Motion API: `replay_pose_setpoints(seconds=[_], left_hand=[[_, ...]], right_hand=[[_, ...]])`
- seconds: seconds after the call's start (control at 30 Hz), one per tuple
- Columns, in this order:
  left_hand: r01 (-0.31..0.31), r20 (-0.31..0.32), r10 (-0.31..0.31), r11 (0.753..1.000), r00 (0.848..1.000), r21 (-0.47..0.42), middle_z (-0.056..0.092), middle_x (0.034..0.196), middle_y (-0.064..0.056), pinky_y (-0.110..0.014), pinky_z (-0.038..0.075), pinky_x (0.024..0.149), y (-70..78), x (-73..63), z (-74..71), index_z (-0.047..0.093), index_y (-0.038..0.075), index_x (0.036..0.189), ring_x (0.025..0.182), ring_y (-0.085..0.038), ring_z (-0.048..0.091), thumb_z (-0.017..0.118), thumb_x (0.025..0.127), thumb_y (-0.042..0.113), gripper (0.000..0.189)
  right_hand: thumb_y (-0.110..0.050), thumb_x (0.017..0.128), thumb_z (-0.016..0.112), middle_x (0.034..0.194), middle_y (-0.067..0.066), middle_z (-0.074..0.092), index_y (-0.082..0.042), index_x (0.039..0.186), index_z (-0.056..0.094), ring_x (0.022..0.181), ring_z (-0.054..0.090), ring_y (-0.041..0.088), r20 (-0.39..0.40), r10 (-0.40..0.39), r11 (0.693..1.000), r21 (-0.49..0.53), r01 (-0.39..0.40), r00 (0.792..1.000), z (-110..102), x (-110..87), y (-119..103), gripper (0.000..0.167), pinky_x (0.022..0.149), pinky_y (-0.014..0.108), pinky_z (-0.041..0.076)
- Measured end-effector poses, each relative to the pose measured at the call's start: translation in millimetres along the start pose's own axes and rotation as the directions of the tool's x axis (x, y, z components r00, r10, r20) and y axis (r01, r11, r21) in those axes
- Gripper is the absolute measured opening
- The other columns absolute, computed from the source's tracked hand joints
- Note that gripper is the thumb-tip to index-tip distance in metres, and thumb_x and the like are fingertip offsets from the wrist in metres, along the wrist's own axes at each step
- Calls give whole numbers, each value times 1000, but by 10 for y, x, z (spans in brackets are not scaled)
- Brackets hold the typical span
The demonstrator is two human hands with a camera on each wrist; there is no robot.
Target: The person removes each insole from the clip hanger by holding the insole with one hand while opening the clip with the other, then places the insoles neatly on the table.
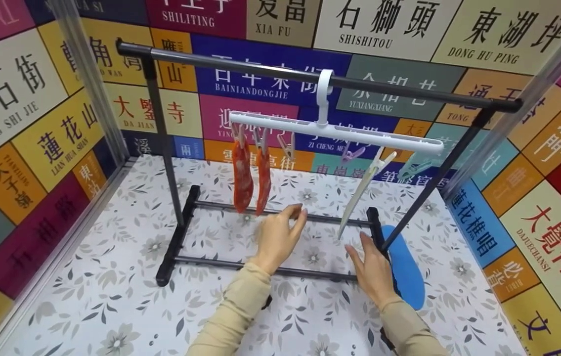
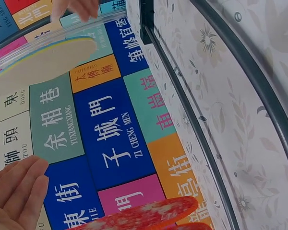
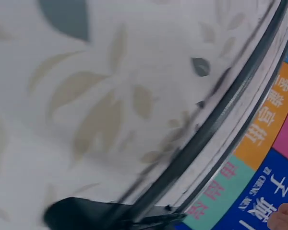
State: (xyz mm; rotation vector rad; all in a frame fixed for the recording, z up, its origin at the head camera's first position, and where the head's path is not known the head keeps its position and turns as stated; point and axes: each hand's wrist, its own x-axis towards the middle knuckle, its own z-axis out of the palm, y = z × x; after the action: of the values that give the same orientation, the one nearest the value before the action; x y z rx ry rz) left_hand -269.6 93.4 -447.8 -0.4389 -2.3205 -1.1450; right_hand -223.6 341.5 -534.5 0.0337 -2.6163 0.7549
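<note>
My left hand [image 1: 280,240] hovers inside the rack, fingers relaxed and holding nothing, just right of two orange-red patterned insoles [image 1: 243,180]. Those hang side by side from clothespins at the hanger's left end. A pale insole [image 1: 354,195], seen nearly edge-on, hangs from a white clothespin [image 1: 381,160] toward the right. Below it is my right hand [image 1: 373,269], fingers spread with nothing in them, beside the rack's right foot. In the left wrist view the pale insole [image 2: 48,57] shows its flat face between the two hands.
A white hanger [image 1: 334,131] hooks over the top bar of a black rack [image 1: 260,69]. Pink [image 1: 287,148], purple [image 1: 353,154] and green [image 1: 414,165] clothespins dangle from it without insoles. A blue insole [image 1: 406,269] lies on the floral tabletop, partly behind the rack's right side.
</note>
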Motion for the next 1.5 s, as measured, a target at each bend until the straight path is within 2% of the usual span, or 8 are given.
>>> replay_pose_setpoints(seconds=[0.23,0.47,0.57,0.8,1.07,1.27,1.37,1.5], left_hand=[[8,39,-9,1000,999,14,76,105,1,-38,58,72,99,78,35,73,14,114,88,-21,75,55,100,37,33],[-66,32,66,998,997,10,76,107,-2,-36,59,73,232,195,38,73,11,115,82,-21,75,56,101,33,31],[-88,34,87,996,996,27,76,107,-3,-36,59,70,278,232,18,73,11,114,81,-22,75,56,100,32,31],[-144,50,142,989,989,42,76,107,-4,-34,59,71,403,330,-32,73,11,115,86,-21,75,56,101,33,32],[-181,72,177,982,982,55,77,102,-7,-33,58,63,534,459,-66,72,10,117,73,-22,74,55,101,33,33],[-204,108,196,977,975,63,77,93,-11,-33,57,63,643,527,-50,71,8,120,68,-23,72,56,100,35,36],[-242,117,232,967,966,76,76,83,-10,-32,55,57,725,559,-38,70,7,121,62,-20,68,56,100,36,38],[-283,132,270,954,954,97,75,81,-7,-30,54,55,860,611,-24,68,7,122,62,-18,67,55,100,40,42]], right_hand=[[-44,93,66,145,24,49,0,148,40,121,57,46,-33,-23,1000,2,24,999,16,123,-224,75,96,58,48],[-55,85,71,131,25,61,-1,146,45,87,69,45,-144,-59,998,-16,57,988,38,296,-435,85,72,54,56],[-50,87,71,124,26,65,1,143,48,77,70,44,-181,-94,995,-36,89,979,50,328,-477,79,66,54,55],[-25,98,61,93,26,72,6,125,61,71,69,42,-241,-149,988,-64,138,959,68,312,-489,41,60,55,53],[-19,97,63,90,25,72,10,120,62,68,69,40,-285,-219,975,-92,201,933,120,220,-512,37,55,52,52],[-14,94,65,97,27,72,12,127,58,67,69,38,-307,-270,962,-123,243,912,135,139,-496,43,51,49,52],[-15,95,65,105,28,70,12,129,56,68,70,38,-289,-279,959,-135,249,916,143,107,-488,45,51,48,53],[-13,95,64,113,28,68,12,133,53,67,70,36,-271,-279,959,-130,252,921,171,70,-477,46,53,47,54]])
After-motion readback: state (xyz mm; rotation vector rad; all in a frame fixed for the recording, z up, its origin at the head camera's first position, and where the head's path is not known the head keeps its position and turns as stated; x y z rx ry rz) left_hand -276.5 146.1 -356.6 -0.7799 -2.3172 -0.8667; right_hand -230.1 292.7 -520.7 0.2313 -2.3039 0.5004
